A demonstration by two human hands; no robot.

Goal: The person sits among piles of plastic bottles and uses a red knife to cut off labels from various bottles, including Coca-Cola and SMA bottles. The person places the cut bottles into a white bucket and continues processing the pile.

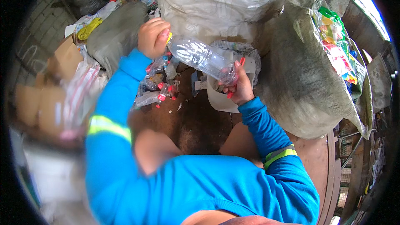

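Note:
A large clear plastic bottle (203, 57) slants across the space in front of me, its neck up to the left and its base down to the right. My left hand (154, 37) is closed around the neck end, where a bit of yellow (169, 38) shows, probably a cap or neck ring. At the base, my right hand (242, 86) steadies the bottle with its fingers. The same hand also holds a slim red object (242, 61), whose ends stick out above and below; its kind cannot be made out. Below the bottle sits a white plastic container (222, 104) with small items inside.
Small used bottles with red caps (162, 95) lie heaped on the floor at the left. A large white sack (225, 3) stands ahead. To the right, a grey woven sack (297, 78) bulges with colourful plastic packaging (332, 40). Cardboard (67, 57) and bags crowd the left side.

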